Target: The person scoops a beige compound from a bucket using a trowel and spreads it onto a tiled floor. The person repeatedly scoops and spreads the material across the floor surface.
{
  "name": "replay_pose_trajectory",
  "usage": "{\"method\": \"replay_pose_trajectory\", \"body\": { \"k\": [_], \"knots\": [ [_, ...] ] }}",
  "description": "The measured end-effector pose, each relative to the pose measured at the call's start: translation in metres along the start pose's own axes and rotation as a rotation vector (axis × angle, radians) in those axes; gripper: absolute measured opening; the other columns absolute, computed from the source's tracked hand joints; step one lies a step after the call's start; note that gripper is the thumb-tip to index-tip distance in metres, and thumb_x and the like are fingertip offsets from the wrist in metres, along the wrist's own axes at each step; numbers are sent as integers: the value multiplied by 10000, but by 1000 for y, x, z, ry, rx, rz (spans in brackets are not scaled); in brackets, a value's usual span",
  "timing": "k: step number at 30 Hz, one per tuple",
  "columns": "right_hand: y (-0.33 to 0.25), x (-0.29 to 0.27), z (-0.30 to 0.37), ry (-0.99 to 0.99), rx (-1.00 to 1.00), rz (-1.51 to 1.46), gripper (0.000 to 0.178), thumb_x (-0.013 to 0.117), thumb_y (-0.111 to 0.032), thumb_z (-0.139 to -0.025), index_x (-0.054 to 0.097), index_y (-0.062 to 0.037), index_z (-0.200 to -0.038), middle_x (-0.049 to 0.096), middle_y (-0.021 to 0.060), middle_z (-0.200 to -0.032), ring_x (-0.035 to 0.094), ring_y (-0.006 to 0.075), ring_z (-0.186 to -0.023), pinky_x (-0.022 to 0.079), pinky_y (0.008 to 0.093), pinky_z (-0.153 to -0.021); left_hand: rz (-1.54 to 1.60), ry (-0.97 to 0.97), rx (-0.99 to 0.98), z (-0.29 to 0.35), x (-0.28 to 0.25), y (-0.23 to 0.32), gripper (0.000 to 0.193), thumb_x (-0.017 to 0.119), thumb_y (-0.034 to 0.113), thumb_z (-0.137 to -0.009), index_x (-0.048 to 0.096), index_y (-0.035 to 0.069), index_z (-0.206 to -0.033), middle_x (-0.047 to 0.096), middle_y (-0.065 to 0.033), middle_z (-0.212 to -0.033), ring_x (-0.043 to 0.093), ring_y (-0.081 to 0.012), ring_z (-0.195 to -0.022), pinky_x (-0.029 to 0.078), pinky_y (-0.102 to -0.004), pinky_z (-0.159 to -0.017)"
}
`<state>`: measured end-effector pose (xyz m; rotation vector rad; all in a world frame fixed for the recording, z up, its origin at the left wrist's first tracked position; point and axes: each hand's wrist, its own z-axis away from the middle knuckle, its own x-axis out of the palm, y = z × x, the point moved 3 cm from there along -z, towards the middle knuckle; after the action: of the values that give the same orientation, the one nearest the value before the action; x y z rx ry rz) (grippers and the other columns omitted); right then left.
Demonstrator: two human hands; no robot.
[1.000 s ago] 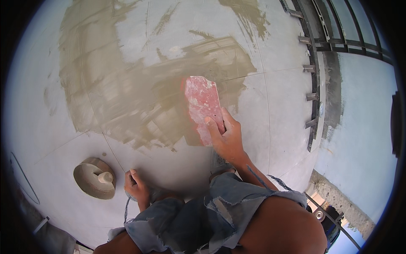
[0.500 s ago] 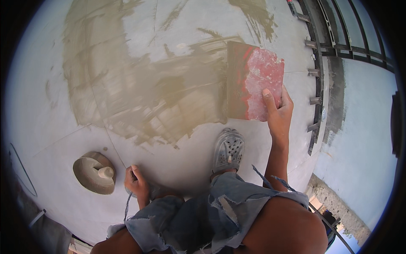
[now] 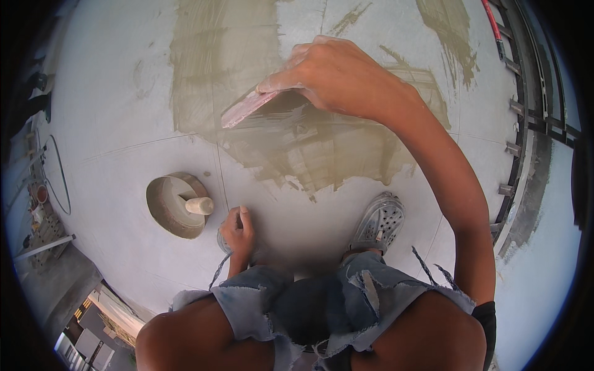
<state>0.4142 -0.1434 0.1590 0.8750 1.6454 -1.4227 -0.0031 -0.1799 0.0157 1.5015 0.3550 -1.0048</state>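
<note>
Closest to you, the torn denim shorts point(image 3: 250, 300) span your bent knees. Your left hand point(image 3: 239, 230) curls loosely near the left knee, apparently empty and perhaps just resting. Left of it sits the round pan point(image 3: 158, 201), probably parked within reach; a pale handle point(image 3: 199, 206) leans toward its right side, likely to stay grabbable. Farther out, your right hand point(image 3: 328, 71) grips the pinkish-red spreader point(image 3: 249, 110) closed-fingered, tilted above the olive-grey smear point(image 3: 325, 154), seemingly to work one edge; contact is unclear.

1 pink scraper point(image 3: 249, 110) in the right grip point(image 3: 325, 71)
</note>
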Motion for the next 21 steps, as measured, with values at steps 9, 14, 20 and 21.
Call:
{"method": "replay_pose_trajectory", "body": {
  "k": [9,14,20,21],
  "knots": [
    [-59,66,-107,-267,-289,309,57,741,-46,-757,759,-99,-766,710,98,-700,688,279,-715,530,392,-768,34,38,-36,6,-4,2,230,681,184,-1055,692,18,-897,620,-130,-691,560,-235,-583,452,-386,-587],
    [-45,62,-76,-309,-259,395,75,740,-77,-770,742,-102,-699,686,84,-651,714,281,-751,558,384,-714,21,46,0,4,-8,11,249,655,194,-1076,699,7,-918,609,-101,-667,533,-163,-573,441,-345,-568],
    [24,29,39,-343,-239,461,135,719,-93,-857,780,-171,-764,721,23,-729,730,252,-814,531,383,-818,60,2,-15,4,-9,7,196,689,203,-1053,740,33,-970,665,-143,-731,620,-245,-607,489,-368,-610],
    [27,20,56,-389,-231,494,126,706,-113,-880,804,-189,-857,751,13,-843,735,240,-900,525,373,-892,66,10,0,4,-9,7,197,689,202,-1053,739,32,-969,667,-144,-732,618,-246,-605,490,-369,-609]
  ]
}}
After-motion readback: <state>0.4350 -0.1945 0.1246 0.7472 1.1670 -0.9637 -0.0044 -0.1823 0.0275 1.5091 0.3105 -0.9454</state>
